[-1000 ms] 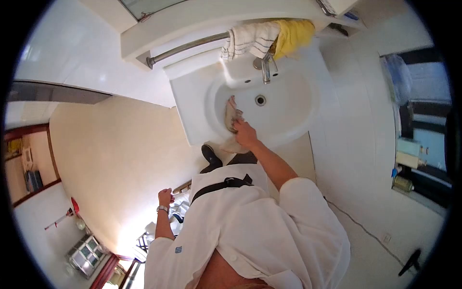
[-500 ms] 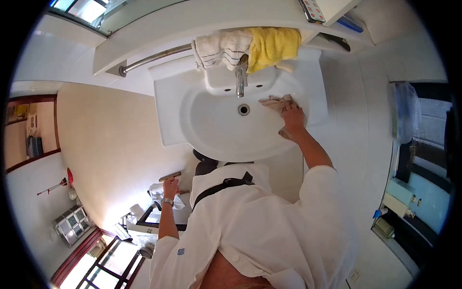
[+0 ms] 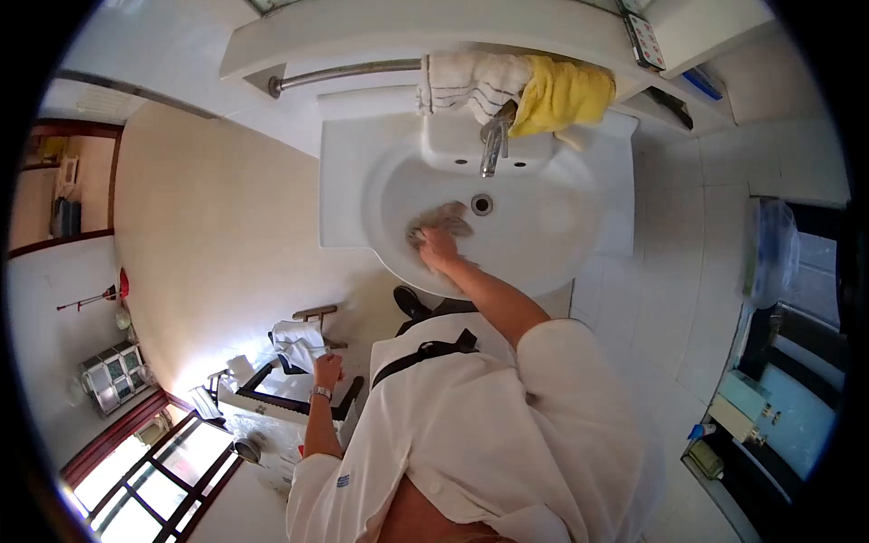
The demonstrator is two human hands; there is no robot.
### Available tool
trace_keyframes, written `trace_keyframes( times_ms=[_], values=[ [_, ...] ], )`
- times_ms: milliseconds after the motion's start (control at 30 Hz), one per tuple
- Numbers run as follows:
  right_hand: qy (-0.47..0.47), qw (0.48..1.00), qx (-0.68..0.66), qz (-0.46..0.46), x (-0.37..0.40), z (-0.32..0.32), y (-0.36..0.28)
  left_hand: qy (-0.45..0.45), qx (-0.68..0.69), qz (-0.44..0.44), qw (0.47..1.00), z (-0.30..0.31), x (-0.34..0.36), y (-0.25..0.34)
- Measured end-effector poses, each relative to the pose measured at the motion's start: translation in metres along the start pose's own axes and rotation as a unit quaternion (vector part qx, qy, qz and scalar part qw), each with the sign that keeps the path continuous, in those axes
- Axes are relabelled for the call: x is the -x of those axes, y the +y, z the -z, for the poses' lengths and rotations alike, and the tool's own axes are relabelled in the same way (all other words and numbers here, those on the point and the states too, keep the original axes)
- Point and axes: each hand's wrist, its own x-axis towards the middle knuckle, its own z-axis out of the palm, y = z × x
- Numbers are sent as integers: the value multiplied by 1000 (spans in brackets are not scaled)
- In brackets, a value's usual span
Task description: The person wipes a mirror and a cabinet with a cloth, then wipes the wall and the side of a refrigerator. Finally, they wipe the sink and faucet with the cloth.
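My right hand (image 3: 439,249) is closed on a wet-looking greyish-pink cloth (image 3: 450,220), which it presses against the left side of the white sink basin (image 3: 534,235). Just right of the cloth is the round drain (image 3: 482,204), below the metal faucet (image 3: 493,149). My left hand (image 3: 328,369) hangs low at the left, away from the sink, with its fingers curled in. Whether it holds anything is too small to make out.
A striped white towel (image 3: 471,81) and a yellow towel (image 3: 566,95) hang on a metal rail (image 3: 348,72) behind the faucet. A remote control (image 3: 644,41) lies on the shelf. Small wooden-legged stool with white fabric (image 3: 297,344) stands at the lower left.
My right hand and the cloth have moved from the right side of the basin to its left side. The view has shifted, and my left hand is slightly lower.
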Motion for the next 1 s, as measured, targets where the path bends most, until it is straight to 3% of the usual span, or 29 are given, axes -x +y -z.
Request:
trace_keyframes(
  times_ms=[33,100,133,200,267,333,400,467,500,600,633,667,700,733,800,833,900,933,1000],
  values=[
    [-3,1000,4,1,-7,4,-16,-1,4,2,1000,4,0,-18],
    [17,956,-283,-74,-24,12,-34,0,-9,39,999,9,1,-35],
    [19,957,-281,-74,-27,15,-31,18,25,51,998,7,9,-38],
    [-15,858,-480,-181,-25,29,-16,7,37,53,998,9,6,-54],
    [9,781,-582,-225,-4,57,7,-5,50,53,997,7,4,-65],
    [93,701,-648,-284,15,86,34,25,68,73,995,1,4,-62],
    [176,665,-692,-220,29,117,52,6,70,62,996,2,-2,-61],
    [236,697,-649,-195,30,154,58,-14,70,48,996,3,-13,-53],
    [263,713,-635,-139,25,173,54,-14,53,37,998,4,-17,-44],
    [311,842,-437,-55,-12,196,85,-7,22,11,1000,1,-25,-9],
    [311,842,-438,-56,-29,202,94,0,9,-4,1000,0,-25,5],
    [346,915,-204,33,-47,206,105,-12,23,-11,1000,0,-24,18],
    [356,926,44,121,-57,209,106,-10,23,-10,1000,-1,-26,26],
    [354,926,42,121,-61,207,104,-8,24,-30,999,-3,-26,34],
    [253,953,169,12,-70,206,76,-4,40,-45,998,-6,-23,50],
    [251,953,168,14,-72,201,71,-2,41,-43,998,-10,-20,53],
    [225,963,96,-116,-72,191,62,6,51,-45,998,-15,-16,56],
    [310,943,120,-12,-74,180,68,7,52,-45,998,-18,-17,53],
    [329,940,85,34,-72,166,76,-8,48,-2,999,-25,-17,36]
  ],
)
